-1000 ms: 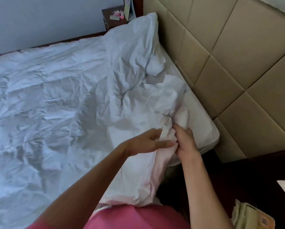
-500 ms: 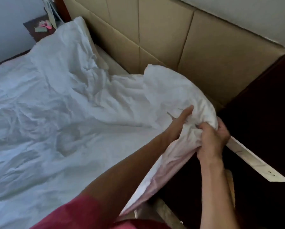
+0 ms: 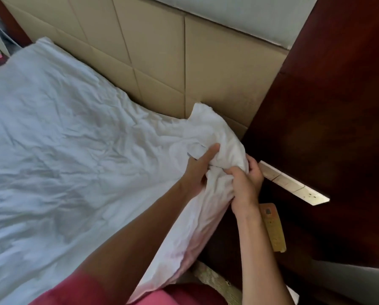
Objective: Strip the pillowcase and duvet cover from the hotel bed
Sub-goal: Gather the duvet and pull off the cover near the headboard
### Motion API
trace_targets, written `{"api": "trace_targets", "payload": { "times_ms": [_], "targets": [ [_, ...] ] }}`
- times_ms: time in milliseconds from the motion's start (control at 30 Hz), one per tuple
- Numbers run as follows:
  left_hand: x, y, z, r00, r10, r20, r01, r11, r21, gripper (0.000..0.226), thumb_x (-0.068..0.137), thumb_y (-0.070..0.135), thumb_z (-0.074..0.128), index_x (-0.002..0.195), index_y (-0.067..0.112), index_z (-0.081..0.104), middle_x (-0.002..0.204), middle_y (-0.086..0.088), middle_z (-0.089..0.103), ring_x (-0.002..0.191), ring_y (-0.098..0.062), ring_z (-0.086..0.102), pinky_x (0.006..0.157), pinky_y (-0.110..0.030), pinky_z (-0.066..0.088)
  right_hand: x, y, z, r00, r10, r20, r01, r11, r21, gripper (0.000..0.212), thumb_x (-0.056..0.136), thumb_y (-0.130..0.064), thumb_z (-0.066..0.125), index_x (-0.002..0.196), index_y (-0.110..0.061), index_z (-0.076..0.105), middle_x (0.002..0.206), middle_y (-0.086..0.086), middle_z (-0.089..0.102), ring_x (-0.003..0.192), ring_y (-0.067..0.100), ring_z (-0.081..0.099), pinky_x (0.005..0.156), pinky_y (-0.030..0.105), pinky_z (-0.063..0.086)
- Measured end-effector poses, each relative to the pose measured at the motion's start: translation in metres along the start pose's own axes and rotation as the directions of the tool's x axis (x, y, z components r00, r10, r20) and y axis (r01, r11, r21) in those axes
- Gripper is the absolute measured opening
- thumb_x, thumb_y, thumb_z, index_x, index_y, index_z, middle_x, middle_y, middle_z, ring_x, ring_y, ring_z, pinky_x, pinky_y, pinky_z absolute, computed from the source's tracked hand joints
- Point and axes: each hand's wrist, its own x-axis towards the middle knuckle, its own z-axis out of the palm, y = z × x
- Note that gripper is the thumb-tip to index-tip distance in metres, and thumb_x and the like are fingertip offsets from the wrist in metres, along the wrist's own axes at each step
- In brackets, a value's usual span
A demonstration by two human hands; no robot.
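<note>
Both hands grasp a bunched corner of white fabric at about 3 o'clock from the middle of the view, at the bed's corner by the headboard. The left hand (image 3: 198, 170) has its thumb pressed along the cloth and its fingers tucked under the bundle. The right hand (image 3: 245, 183) is curled tightly round the same bunch, just beside the left. Whether the gripped cloth is the pillowcase (image 3: 215, 137) or the duvet cover is hard to tell. The crumpled white duvet (image 3: 63, 139) spreads toward 9 o'clock. The padded beige headboard (image 3: 162, 51) runs across 12 o'clock; a dark wooden nightstand (image 3: 327, 128) stands at 3 o'clock.
</note>
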Motion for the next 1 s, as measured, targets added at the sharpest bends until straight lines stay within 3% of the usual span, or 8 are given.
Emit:
{"api": "trace_targets", "payload": {
  "times_ms": [133, 233, 433, 533, 700, 800, 900, 1000],
  "targets": [
    [-0.001, 0.015, -0.017, 0.969, 0.206, -0.140, -0.186, 0.972, 0.141, 0.060, 0.082, 0.039, 0.076, 0.129, 0.008, 0.056, 0.120, -0.012, 0.068, 0.112, -0.027, 0.066, 0.097, -0.051, 0.052, 0.002, 0.013, 0.016, 0.993, 0.080, 0.086, -0.076, 0.996, -0.041, 0.049, 0.072, 0.007, 0.062, 0.111, -0.022, 0.067, 0.108, 0.005, 0.073, 0.097, 0.022, 0.072, 0.087, 0.045, 0.059],
    [-0.009, 0.022, -0.019, 0.933, 0.335, -0.134, -0.267, 0.890, 0.369, 0.046, 0.086, 0.038, 0.071, 0.118, 0.006, 0.063, 0.109, -0.012, 0.071, 0.103, -0.025, 0.069, 0.091, -0.054, 0.055, 0.008, 0.018, 0.023, 0.976, 0.151, 0.156, -0.124, 0.978, -0.170, 0.035, 0.084, -0.024, 0.065, 0.119, -0.026, 0.063, 0.114, 0.001, 0.071, 0.104, 0.018, 0.068, 0.095, 0.047, 0.054],
    [-0.015, -0.003, -0.004, 0.936, 0.291, 0.199, -0.325, 0.494, 0.807, 0.030, 0.090, 0.043, 0.058, 0.090, 0.014, 0.067, 0.081, -0.002, 0.070, 0.078, -0.018, 0.069, 0.075, -0.046, 0.057, 0.026, 0.011, 0.021, 0.897, 0.348, 0.274, -0.268, 0.918, -0.291, 0.091, 0.061, -0.085, 0.064, 0.137, -0.037, 0.050, 0.124, -0.004, 0.064, 0.112, 0.018, 0.062, 0.095, 0.047, 0.051],
    [-0.017, -0.009, 0.003, 0.951, 0.176, 0.255, -0.287, 0.187, 0.940, 0.031, 0.087, 0.044, 0.056, 0.079, 0.015, 0.053, 0.072, 0.008, 0.051, 0.076, -0.013, 0.051, 0.072, -0.032, 0.042, 0.033, 0.014, 0.020, 0.944, 0.317, 0.088, -0.282, 0.917, -0.280, 0.087, 0.057, -0.066, 0.081, 0.132, -0.030, 0.053, 0.120, 0.000, 0.066, 0.106, 0.023, 0.066, 0.093, 0.047, 0.054],
    [-0.024, -0.011, -0.014, 0.934, -0.005, 0.358, -0.355, 0.119, 0.927, 0.034, 0.093, 0.032, 0.061, 0.120, 0.012, 0.059, 0.106, 0.002, 0.058, 0.100, -0.014, 0.050, 0.091, -0.029, 0.042, 0.041, 0.025, 0.009, 0.959, 0.266, -0.098, -0.280, 0.944, -0.175, 0.033, 0.078, -0.007, 0.070, 0.110, -0.013, 0.065, 0.105, 0.009, 0.071, 0.088, 0.026, 0.070, 0.077, 0.039, 0.060],
    [-0.032, -0.013, -0.027, 0.933, 0.200, 0.300, -0.323, 0.096, 0.941, 0.035, 0.088, 0.040, 0.065, 0.118, 0.022, 0.065, 0.118, 0.006, 0.066, 0.109, -0.011, 0.059, 0.094, -0.034, 0.049, 0.046, 0.030, 0.006, 0.949, 0.267, -0.168, -0.282, 0.957, -0.071, 0.040, 0.076, -0.002, 0.069, 0.114, -0.013, 0.068, 0.102, 0.010, 0.072, 0.086, 0.026, 0.072, 0.073, 0.039, 0.061],
    [-0.036, -0.004, -0.036, 0.829, 0.533, 0.172, -0.311, 0.182, 0.933, 0.050, 0.079, 0.043, 0.073, 0.119, 0.021, 0.056, 0.111, 0.006, 0.061, 0.097, -0.009, 0.057, 0.083, -0.030, 0.051, 0.050, 0.028, 0.006, 0.960, 0.225, -0.169, -0.240, 0.968, -0.074, 0.040, 0.074, -0.006, 0.071, 0.114, -0.014, 0.070, 0.104, 0.010, 0.073, 0.087, 0.026, 0.073, 0.078, 0.043, 0.061],
    [-0.028, 0.002, -0.039, 0.904, 0.386, 0.184, -0.227, 0.067, 0.972, 0.101, 0.070, 0.056, 0.076, 0.150, 0.023, 0.024, 0.148, 0.000, 0.036, 0.132, -0.018, 0.039, 0.105, -0.037, 0.040, 0.041, 0.024, 0.019, 0.983, 0.178, -0.052, -0.183, 0.972, -0.147, 0.031, 0.076, -0.011, 0.072, 0.107, -0.014, 0.072, 0.096, 0.006, 0.075, 0.082, 0.023, 0.074, 0.072, 0.040, 0.062]
  ]
}}
